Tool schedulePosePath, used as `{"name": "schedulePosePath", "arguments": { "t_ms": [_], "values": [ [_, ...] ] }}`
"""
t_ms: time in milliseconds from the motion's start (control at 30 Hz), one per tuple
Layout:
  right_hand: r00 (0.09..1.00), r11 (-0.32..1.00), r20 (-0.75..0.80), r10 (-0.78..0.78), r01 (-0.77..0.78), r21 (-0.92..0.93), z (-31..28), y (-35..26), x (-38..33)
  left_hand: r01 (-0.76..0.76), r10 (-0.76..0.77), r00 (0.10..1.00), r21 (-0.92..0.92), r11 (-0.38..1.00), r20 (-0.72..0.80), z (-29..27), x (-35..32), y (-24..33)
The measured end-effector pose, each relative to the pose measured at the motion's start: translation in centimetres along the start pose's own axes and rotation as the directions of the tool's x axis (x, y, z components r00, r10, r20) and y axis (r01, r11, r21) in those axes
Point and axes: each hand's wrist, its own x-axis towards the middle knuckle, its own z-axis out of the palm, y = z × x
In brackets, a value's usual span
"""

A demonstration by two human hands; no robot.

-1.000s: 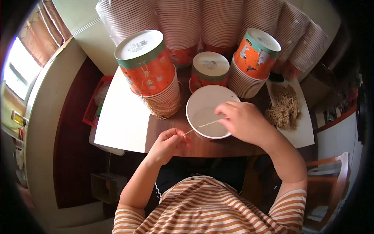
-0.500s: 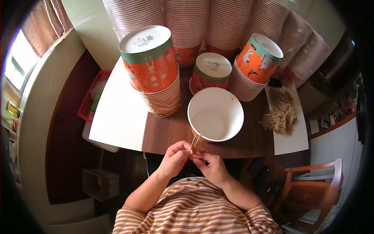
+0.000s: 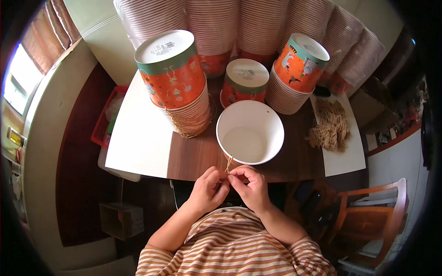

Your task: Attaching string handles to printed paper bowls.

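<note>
A white-lined paper bucket (image 3: pixel 269 123) stands mouth up near the table's front edge, tipped slightly toward me. A thin tan string (image 3: pixel 229 162) comes from its near rim down to my fingers, its strands drawn close together. My left hand (image 3: pixel 207 191) is closed in a pinch on the string. Right beside it, my right hand (image 3: pixel 251 185) pinches the string too, fingertips nearly touching the left ones. The exact lie of the string between the fingertips is too small to make out.
An upside-down orange and green bucket stack (image 3: pixel 177 85) stands left, tan strings (image 3: pixel 189 124) hanging on it. Other inverted buckets (image 3: pixel 246 83) and a bucket stack (image 3: pixel 297 73) stand behind. A string bundle (image 3: pixel 330 126) lies right. Tall wrapped bucket stacks (image 3: pixel 262 27) line the back; a wooden chair (image 3: pixel 373 216) stands right.
My hands have shifted slightly, the left turning its knuckles up more. The string strands, apart before, now meet close together below the rim. The whole view has moved a little.
</note>
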Motion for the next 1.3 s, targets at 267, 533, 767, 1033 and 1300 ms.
{"name": "schedulePosePath", "arguments": {
  "t_ms": [267, 533, 767, 1033, 1300],
  "values": [
    [1.000, 0.999, 0.008, -0.022, 0.022, -0.049, -0.2, -0.2, 0.3, -0.020, 0.017, 0.998, 0.050, 0.999, 0.061, -0.2, 0.3, -0.4],
    [0.986, 0.963, 0.035, -0.165, 0.169, -0.210, -0.7, 0.3, 0.7, -0.031, 0.039, 0.994, 0.075, 0.997, -0.105, -0.3, 1.2, -0.1],
    [0.980, 0.961, 0.081, -0.183, 0.196, -0.196, -1.2, -0.2, 1.3, -0.320, 0.325, 0.944, 0.435, 0.842, 0.066, -0.9, 2.7, -0.7],
    [0.989, 0.965, 0.064, -0.134, 0.145, -0.218, -1.3, -0.6, 1.4, -0.158, 0.185, 0.970, 0.166, 0.973, -0.157, 1.5, 1.6, -3.6],
    [0.880, 0.670, -0.002, -0.475, 0.359, -0.650, -0.4, 1.2, 2.3, 0.350, -0.462, 0.887, -0.626, 0.697, -0.018, 1.9, 1.1, -1.8]
  ]
}}
